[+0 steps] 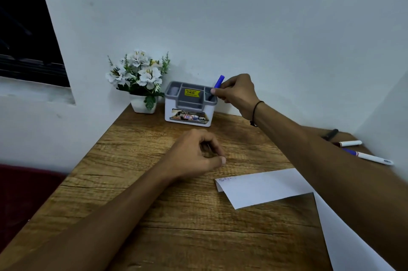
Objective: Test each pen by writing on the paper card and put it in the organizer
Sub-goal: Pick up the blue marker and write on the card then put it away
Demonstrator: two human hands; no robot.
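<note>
A white and grey organizer (187, 114) stands at the back of the wooden desk (167, 215), against the wall. My right hand (237, 92) pinches a blue pen (218, 82) whose lower end is inside the organizer's right compartment. The pen is tilted, its blue cap pointing up and right. My left hand (194, 156) rests on the desk in a loose fist, holding nothing. The white paper card (262, 187) lies to the right of that hand, with a small scribble at its top left corner.
A pot of white artificial flowers (139, 78) stands left of the organizer. A black pen (331, 134) and two white pens (351, 143) (373, 157) lie at the desk's right edge beyond my right forearm. A larger white sheet (344, 237) lies at the front right.
</note>
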